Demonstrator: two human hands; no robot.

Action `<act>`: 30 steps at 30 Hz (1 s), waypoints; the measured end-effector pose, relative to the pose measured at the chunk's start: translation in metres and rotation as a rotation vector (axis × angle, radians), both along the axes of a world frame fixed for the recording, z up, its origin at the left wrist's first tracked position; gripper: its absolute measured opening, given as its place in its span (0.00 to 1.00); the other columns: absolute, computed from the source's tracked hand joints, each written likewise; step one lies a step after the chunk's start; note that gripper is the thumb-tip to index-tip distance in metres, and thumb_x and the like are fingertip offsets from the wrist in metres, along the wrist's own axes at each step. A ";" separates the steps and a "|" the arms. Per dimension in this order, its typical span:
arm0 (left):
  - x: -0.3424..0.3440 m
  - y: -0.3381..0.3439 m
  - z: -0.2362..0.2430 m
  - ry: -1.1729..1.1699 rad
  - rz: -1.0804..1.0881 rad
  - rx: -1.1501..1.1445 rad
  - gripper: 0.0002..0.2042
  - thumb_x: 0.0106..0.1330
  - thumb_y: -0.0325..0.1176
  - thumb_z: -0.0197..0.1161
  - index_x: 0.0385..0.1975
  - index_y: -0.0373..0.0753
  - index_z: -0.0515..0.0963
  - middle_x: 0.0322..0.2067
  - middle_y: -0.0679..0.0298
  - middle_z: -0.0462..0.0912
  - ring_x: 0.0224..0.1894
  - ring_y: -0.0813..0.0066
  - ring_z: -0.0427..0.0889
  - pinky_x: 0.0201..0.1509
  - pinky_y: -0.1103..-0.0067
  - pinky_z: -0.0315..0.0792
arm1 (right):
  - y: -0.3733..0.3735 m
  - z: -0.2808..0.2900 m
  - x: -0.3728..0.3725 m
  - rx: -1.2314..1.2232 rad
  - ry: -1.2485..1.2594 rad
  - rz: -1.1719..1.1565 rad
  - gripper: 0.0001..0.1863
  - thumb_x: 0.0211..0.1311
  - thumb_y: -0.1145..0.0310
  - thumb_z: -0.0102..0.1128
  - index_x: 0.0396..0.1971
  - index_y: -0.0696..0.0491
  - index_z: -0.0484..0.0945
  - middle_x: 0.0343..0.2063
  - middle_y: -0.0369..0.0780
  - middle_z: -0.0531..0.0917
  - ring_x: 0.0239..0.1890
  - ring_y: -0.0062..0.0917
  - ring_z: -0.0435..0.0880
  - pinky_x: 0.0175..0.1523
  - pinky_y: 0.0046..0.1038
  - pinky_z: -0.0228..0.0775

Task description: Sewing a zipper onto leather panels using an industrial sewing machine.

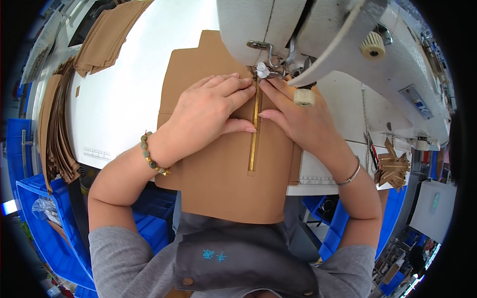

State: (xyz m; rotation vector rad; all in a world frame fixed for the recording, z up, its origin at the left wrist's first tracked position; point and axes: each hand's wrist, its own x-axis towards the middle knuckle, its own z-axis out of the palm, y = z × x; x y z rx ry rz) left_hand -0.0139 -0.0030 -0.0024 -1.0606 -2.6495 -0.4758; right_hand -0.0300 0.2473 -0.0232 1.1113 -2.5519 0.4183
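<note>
A tan leather panel [233, 174] with a gold zipper [254, 134] down its middle lies on the white table under the sewing machine [318, 35]. My left hand [208, 111] lies flat on the panel just left of the zipper, fingers pointing toward the presser foot [262, 72]. My right hand [293, 116] presses the panel on the zipper's right side, fingertips close to the needle area. Both hands rest on the leather near the top of the zipper. The panel's near edge hangs over the table toward my lap.
Stacks of tan cut pieces lie at the far left [107, 35] and hang over the table's left edge [57, 129]. Blue plastic bins [44, 218] stand below on the left and lower right. Small tan scraps [392, 166] sit at the right.
</note>
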 end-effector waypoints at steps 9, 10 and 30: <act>-0.003 -0.001 -0.001 0.009 0.005 -0.023 0.33 0.58 0.55 0.72 0.59 0.39 0.82 0.59 0.63 0.83 0.56 0.58 0.83 0.61 0.67 0.77 | -0.001 0.005 -0.001 -0.029 0.143 0.035 0.18 0.61 0.51 0.71 0.41 0.49 0.90 0.30 0.40 0.83 0.42 0.38 0.84 0.62 0.41 0.73; -0.003 -0.001 -0.001 0.021 0.002 -0.007 0.33 0.58 0.55 0.72 0.59 0.39 0.82 0.59 0.63 0.83 0.56 0.58 0.83 0.61 0.67 0.77 | 0.000 0.007 0.004 -0.028 0.204 -0.017 0.16 0.61 0.52 0.72 0.39 0.48 0.90 0.28 0.39 0.82 0.36 0.36 0.82 0.54 0.38 0.74; 0.130 0.006 0.015 -0.203 -0.040 -0.249 0.34 0.67 0.47 0.71 0.67 0.31 0.73 0.68 0.45 0.74 0.72 0.49 0.72 0.74 0.57 0.68 | 0.042 0.051 0.092 -0.147 -0.278 0.020 0.06 0.61 0.69 0.70 0.35 0.53 0.83 0.35 0.39 0.82 0.37 0.36 0.83 0.41 0.36 0.76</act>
